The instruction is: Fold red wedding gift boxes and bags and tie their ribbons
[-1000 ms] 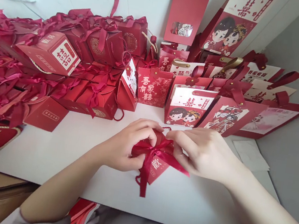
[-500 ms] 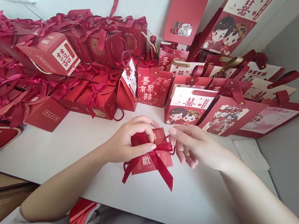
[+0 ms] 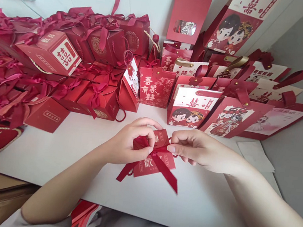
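Observation:
A small red gift box (image 3: 142, 169) with pale printed characters sits on the white table in front of me. Across its top runs a dark red ribbon (image 3: 166, 169) tied in a bow, its two tails spreading toward me. My left hand (image 3: 135, 140) pinches the bow's left loop between thumb and fingers. On the other side my right hand (image 3: 192, 147) is closed on the right loop, thumb against fingertips. A twisted red cord shows beside the box at both sides. My hands cover part of the box's top and far side.
Stacked red gift boxes (image 3: 46, 114) with ribbon bows fill the left and back left. Upright red and white gift bags (image 3: 155, 87) stand in rows behind my hands and to the right. White papers (image 3: 255, 155) lie at right, by a grey wall. The table's front edge is near me.
My right hand has gone from loose, parted fingers beside the bow to a pinch on its right loop. The ribbon's tails have spread slightly wider.

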A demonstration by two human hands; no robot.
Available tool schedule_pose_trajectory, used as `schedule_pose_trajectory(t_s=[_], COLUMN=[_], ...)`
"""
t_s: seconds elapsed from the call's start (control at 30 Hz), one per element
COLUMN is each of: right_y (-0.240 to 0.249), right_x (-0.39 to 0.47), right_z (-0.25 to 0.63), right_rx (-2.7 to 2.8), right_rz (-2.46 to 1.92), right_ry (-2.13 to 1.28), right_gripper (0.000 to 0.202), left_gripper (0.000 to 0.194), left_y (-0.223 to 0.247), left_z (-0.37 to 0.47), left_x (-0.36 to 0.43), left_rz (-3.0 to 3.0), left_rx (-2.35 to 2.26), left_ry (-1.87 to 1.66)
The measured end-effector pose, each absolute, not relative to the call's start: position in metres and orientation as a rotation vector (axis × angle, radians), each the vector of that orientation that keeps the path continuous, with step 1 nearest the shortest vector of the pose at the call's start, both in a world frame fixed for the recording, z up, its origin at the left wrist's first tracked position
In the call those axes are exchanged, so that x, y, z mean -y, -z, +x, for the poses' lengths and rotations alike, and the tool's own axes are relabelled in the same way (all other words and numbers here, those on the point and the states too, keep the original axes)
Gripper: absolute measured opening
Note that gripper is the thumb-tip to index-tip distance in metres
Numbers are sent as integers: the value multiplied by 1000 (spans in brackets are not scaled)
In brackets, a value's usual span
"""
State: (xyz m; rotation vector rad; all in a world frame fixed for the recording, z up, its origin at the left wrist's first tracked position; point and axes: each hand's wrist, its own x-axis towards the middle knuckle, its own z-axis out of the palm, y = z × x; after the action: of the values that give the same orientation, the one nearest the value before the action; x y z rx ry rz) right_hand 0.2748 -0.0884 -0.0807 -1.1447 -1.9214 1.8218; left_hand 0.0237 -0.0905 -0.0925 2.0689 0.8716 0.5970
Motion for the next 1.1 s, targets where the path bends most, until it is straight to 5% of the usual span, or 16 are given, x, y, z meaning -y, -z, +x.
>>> schedule_pose_trajectory(t_s=[0.3, 0.5, 1.1], right_y=[82, 67, 59], right_x=[86, 98, 110], right_z=[274, 279, 275], right_rx=[1993, 2034, 2254], right_rz=[-1232, -1319, -1161], right_ry=[-1717, -2019, -2076], right_gripper=[43, 54, 23], left_gripper=[10, 9, 13], left_y=[94, 93, 84], left_z=[17, 14, 20], left_x=[82, 79, 86], left_rz=[2038, 2026, 2114], left_rx=[-842, -724, -822], left_ry=[-541, -626, -497])
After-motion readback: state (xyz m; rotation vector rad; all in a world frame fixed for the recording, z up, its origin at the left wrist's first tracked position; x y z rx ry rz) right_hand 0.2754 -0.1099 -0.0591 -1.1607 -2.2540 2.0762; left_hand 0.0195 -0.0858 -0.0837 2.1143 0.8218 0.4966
